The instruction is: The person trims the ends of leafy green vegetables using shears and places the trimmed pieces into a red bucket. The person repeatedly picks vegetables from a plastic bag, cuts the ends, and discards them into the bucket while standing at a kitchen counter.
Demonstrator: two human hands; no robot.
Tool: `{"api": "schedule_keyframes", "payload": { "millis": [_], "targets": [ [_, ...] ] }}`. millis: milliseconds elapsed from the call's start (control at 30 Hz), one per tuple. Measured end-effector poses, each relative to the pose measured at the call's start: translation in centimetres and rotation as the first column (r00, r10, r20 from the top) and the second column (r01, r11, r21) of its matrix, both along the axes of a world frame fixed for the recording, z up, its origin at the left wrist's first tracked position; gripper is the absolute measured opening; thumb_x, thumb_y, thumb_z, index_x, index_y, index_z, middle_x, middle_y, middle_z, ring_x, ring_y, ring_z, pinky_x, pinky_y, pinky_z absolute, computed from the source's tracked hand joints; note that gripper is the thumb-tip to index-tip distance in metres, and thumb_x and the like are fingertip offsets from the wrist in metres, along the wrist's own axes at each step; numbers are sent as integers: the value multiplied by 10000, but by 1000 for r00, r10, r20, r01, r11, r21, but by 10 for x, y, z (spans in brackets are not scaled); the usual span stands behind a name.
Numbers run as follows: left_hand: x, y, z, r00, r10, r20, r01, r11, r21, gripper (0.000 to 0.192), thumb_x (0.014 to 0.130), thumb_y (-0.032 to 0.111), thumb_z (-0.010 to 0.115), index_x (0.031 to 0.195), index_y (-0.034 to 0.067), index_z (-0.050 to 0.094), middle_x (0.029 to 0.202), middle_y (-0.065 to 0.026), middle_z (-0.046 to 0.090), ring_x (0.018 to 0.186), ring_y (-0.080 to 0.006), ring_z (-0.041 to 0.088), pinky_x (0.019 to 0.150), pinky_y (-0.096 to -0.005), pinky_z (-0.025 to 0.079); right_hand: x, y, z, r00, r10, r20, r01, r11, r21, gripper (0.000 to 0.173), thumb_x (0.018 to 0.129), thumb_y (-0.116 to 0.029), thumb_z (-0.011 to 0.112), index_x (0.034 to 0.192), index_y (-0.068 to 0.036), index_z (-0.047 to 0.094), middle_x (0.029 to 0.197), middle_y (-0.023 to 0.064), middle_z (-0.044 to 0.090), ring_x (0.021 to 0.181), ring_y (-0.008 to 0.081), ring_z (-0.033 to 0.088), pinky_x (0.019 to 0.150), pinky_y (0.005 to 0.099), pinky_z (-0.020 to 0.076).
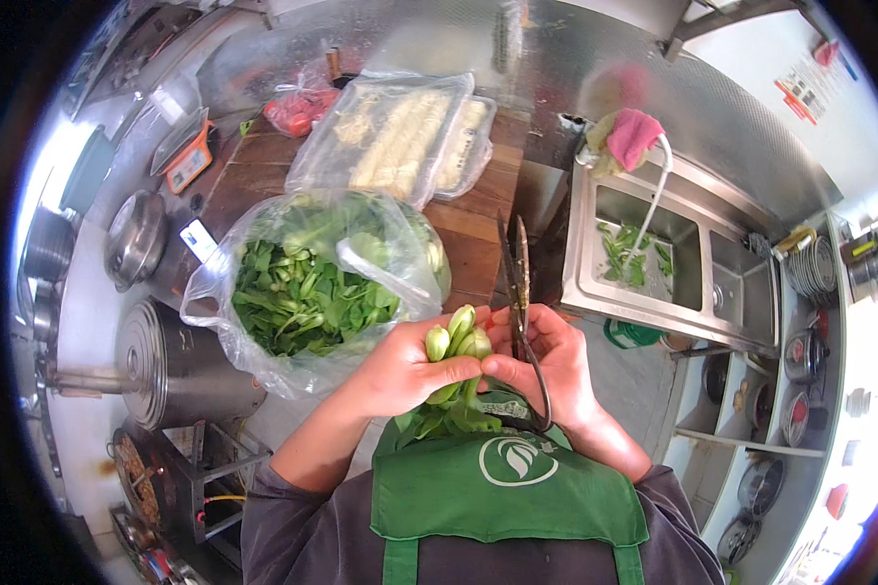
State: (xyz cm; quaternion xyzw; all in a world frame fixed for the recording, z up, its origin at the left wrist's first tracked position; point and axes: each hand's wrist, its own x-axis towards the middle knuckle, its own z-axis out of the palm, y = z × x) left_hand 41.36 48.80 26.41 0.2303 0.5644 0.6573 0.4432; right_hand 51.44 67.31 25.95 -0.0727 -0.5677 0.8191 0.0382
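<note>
Close to my green apron, my left hand (402, 369) is closed around several small bok choy (462, 336), their pale bases up and leaves hanging down. My right hand (556, 358) holds a pair of dark, worn scissors (521, 285), blades pointing away from me, while its thumb and fingertips meet the bok choy. Whether its fingers also grip the greens is hard to tell. Beyond my left forearm, a clear plastic bag (212, 307) full of leafy greens (307, 292) stands open on the wooden table (468, 256).
Bagged trays of pale food (395, 139) and bagged tomatoes (300, 113) lie at the table's far side. A steel sink (582, 274) with loose leaves stands right. At left are a phone (199, 241), a steel bowl (135, 238), a scale (189, 161) and a large pot (190, 365).
</note>
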Motion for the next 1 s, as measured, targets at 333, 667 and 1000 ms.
{"api": "schedule_keyframes", "payload": {
  "millis": [333,667,1000],
  "targets": [
    [-4,20,-11,948,-305,-94,260,908,-327,374,1039,352,641,1092,-16,676,940,-10,714,845,-94,644,753,-272,517,25,17,-23,972,-232,-18,233,965,118,403,859,31,764,1226,34,596,976,33,646,791,96,643,679,240,561],
    [2,59,-55,954,-252,164,281,942,-185,235,952,161,731,1117,1,683,971,-33,701,924,-129,638,839,-295,500,40,39,-48,964,-248,101,231,961,153,455,847,-44,824,1239,56,616,1070,90,723,956,121,684,863,301,575],
    [1,95,-64,860,-495,122,504,790,-348,194,867,137,777,1023,30,736,907,-23,722,868,-114,656,827,-279,509,44,62,-77,979,-204,22,182,912,368,441,804,-72,866,1181,19,656,1050,83,736,943,128,690,863,299,562]
  ]
}}
